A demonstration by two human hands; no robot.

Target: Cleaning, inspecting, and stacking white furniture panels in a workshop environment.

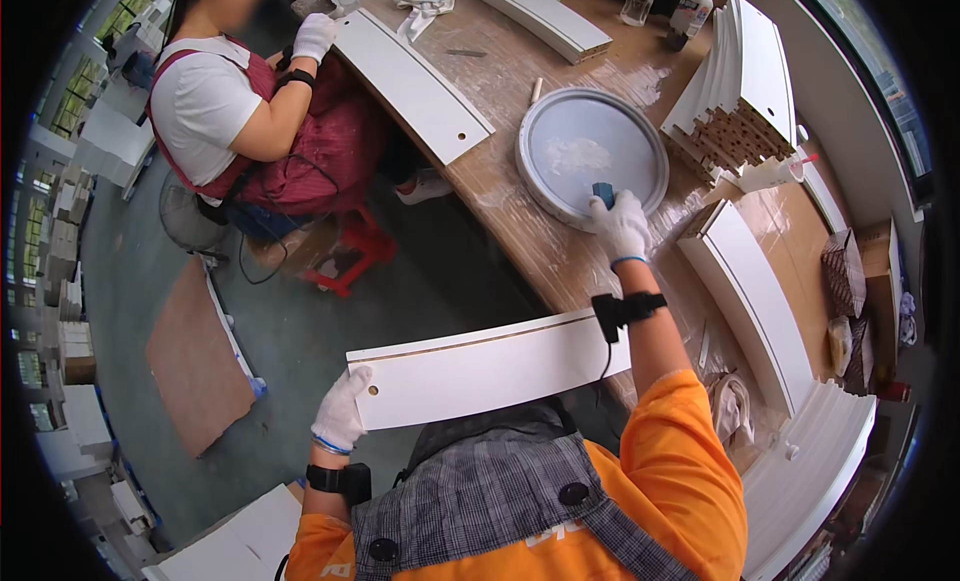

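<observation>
My left hand (342,411), in a white glove, grips the left end of a long white board (480,369) with a round hole near that end and a groove along its far edge. The board lies across in front of me, its right end by the table edge and partly hidden under my right forearm. In its white glove, my right hand (622,227) holds a small blue block (603,193) at the near rim of a round grey lid (625,131). White paste or powder (578,156) is smeared on the lid's middle.
Across the corner a person (230,111) in a red apron sits with a gloved hand on another white board (415,91). Stacks of white curved boards (745,81) stand right of the lid. A curved board (750,291) lies nearer. Bottles (690,11) stand at the back.
</observation>
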